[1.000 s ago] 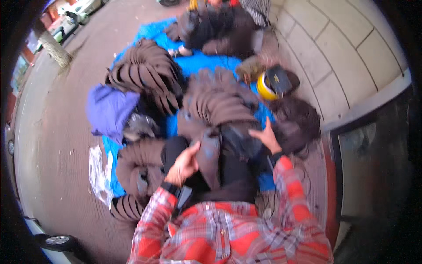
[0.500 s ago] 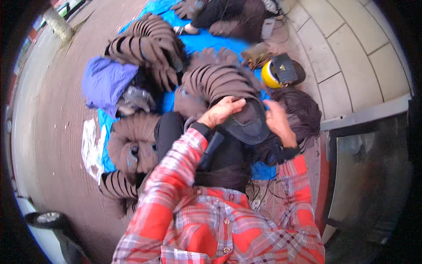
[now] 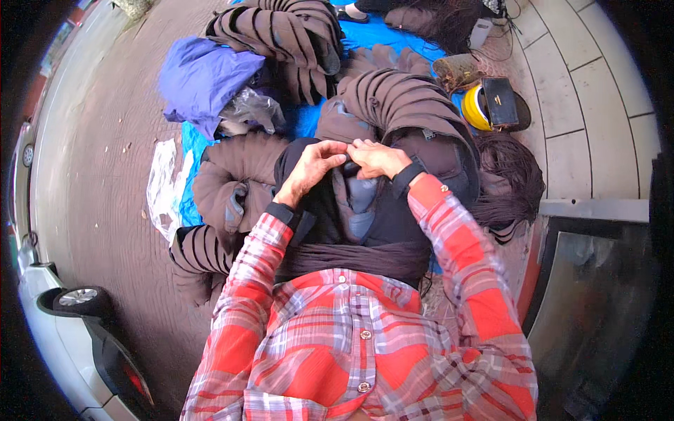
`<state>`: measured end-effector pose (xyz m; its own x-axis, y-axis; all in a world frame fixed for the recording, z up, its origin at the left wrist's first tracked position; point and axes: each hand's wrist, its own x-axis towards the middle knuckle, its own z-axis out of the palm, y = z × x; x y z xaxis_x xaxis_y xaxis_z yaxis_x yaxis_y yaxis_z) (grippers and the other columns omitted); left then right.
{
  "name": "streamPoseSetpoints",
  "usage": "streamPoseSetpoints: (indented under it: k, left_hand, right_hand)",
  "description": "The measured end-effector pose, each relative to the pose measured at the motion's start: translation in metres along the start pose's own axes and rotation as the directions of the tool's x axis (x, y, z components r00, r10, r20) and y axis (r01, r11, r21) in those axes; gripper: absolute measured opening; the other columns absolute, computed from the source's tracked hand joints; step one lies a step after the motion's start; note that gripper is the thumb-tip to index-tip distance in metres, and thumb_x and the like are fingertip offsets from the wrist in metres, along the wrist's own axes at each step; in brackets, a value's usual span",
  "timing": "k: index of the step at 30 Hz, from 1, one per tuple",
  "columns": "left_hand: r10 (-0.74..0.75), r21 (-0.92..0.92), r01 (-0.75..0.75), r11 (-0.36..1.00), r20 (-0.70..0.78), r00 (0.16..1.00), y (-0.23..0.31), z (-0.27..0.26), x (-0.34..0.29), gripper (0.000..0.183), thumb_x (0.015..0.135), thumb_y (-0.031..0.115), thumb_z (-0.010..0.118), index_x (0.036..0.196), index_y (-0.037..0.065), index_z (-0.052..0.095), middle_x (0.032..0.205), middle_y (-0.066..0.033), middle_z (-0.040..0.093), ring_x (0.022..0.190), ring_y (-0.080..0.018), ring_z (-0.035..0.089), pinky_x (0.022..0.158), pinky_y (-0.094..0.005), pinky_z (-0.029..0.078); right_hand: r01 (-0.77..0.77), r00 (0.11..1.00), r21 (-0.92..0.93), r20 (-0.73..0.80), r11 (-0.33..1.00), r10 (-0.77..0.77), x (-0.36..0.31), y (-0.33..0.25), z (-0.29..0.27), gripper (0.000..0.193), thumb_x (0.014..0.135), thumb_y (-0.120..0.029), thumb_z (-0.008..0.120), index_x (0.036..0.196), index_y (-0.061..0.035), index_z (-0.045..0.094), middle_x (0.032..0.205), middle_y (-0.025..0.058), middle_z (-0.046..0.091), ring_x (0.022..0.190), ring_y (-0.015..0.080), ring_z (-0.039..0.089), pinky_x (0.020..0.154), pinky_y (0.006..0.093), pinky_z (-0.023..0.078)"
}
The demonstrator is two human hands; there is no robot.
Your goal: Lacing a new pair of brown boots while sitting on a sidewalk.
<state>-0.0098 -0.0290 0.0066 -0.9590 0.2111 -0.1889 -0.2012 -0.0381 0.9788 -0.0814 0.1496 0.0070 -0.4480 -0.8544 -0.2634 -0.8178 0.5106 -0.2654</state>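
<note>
My left hand [image 3: 314, 167] and my right hand [image 3: 380, 159] meet over my lap, fingers pinched close together at the tips. What they pinch is mostly hidden; a small dark part shows between them. Directly beneath the fingers lies a brown padded piece with a grey-blue patch [image 3: 361, 198], resting on my dark-clad legs. Just beyond my right hand, a long curved stack of nested brown padded pieces [image 3: 404, 105] ends in a wide, dark-edged opening.
More nested brown stacks [image 3: 281, 28] lie on a blue sheet [image 3: 306, 121]. To the left are a purple cloth bundle [image 3: 203, 77] and white plastic [image 3: 163, 184]. A bundle of dark cords [image 3: 516, 175], a yellow round object [image 3: 474, 109] and a black box-shaped bag [image 3: 500, 102] sit right.
Both hands have left the opening of the large brown stack and come together nearer my lap. My right hand moved left. The view has shifted, with the stack now farther right.
</note>
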Motion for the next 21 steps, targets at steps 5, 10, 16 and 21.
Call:
streamPoseSetpoints:
  k: [5,10,16,21]
  left_hand:
    - [0.014,0.097,-0.008,0.995,-0.065,0.998,0.006,-0.001,-0.002,0.029,0.085,0.010,0.060,0.111,-0.003,0.056,0.105,-0.0066,0.061,0.096,-0.0129,0.055,0.088,-0.0259,0.042]
    - [0.020,0.138,0.000,0.990,-0.144,0.989,0.005,0.005,-0.007,0.036,0.087,0.018,0.057,0.116,-0.004,0.053,0.109,-0.0112,0.060,0.104,-0.0175,0.053,0.093,-0.0292,0.039]
    - [0.031,0.392,0.030,0.920,-0.148,0.988,0.016,0.013,-0.010,0.046,0.091,0.036,0.040,0.118,0.001,0.052,0.106,-0.0260,0.058,0.107,-0.0350,0.054,0.090,-0.0362,0.042]
    - [-0.032,0.539,0.106,0.836,-0.145,0.989,-0.006,0.014,0.008,0.047,0.092,0.033,0.040,0.118,-0.005,0.050,0.111,-0.0268,0.056,0.108,-0.0346,0.052,0.094,-0.0347,0.038]
  right_hand:
    - [-0.020,0.995,-0.155,-0.098,0.988,0.005,0.013,-0.002,0.008,0.043,0.070,-0.006,0.061,0.111,-0.0017,0.050,0.097,0.0174,0.057,0.089,0.0323,0.059,0.072,0.0408,0.050]
    - [-0.050,0.996,-0.031,-0.077,0.998,0.048,0.021,-0.002,-0.005,0.027,0.068,-0.006,0.059,0.095,-0.0016,0.059,0.080,0.0204,0.062,0.080,0.0359,0.061,0.070,0.0440,0.049]
    - [-0.026,1.000,0.120,-0.007,0.992,0.027,0.017,0.010,-0.036,0.017,0.068,-0.008,0.057,0.083,-0.0001,0.061,0.085,0.0204,0.062,0.086,0.0353,0.061,0.073,0.0431,0.048]
    - [-0.194,0.970,0.075,-0.132,0.978,0.203,0.034,0.009,-0.013,0.016,0.071,-0.010,0.056,0.084,-0.0025,0.062,0.090,0.0188,0.063,0.089,0.0325,0.062,0.073,0.0424,0.049]
